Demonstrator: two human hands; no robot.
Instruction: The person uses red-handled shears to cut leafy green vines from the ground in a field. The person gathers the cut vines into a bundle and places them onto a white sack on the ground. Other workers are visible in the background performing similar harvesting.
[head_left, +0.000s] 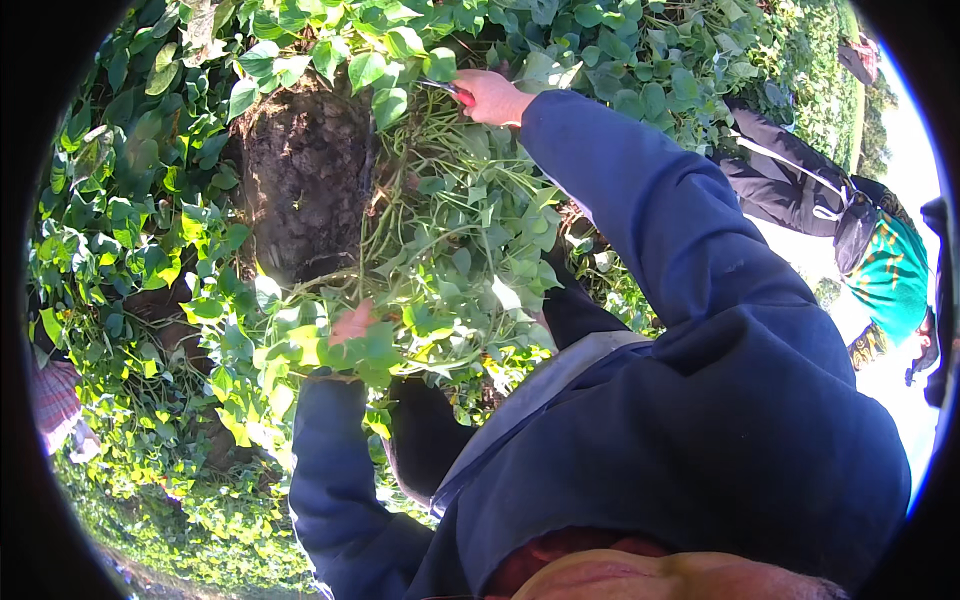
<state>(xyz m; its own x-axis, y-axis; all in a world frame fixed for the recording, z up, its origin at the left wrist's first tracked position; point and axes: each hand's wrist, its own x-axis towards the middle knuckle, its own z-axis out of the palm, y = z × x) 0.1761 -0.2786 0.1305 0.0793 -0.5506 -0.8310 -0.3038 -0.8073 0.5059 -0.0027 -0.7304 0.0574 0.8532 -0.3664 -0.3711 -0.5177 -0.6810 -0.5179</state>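
My right hand (491, 97) is closed around the red handle of a small metal-bladed cutting tool (442, 86) whose tip reaches in among the leaves. Whether it is a knife or shears cannot be made out. Below and nearer to me, my left hand (352, 324) grips a bundle of leafy vines (457, 247); leaves hide much of its fingers. The vines have heart-shaped leaves like sweet potato, and their pale stems run from beneath the tool towards my left hand. Beside the stems lies a patch of bare brown soil (304, 172).
Dense leafy vines (127, 217) surround the soil patch. At the right, a person in a green shirt (889, 270) and dark trousers bends nearby. A plaid garment (56, 401) shows at the left rim, and another person (859, 60) at the upper right. My dark-trousered leg (420, 435) stands among the plants.
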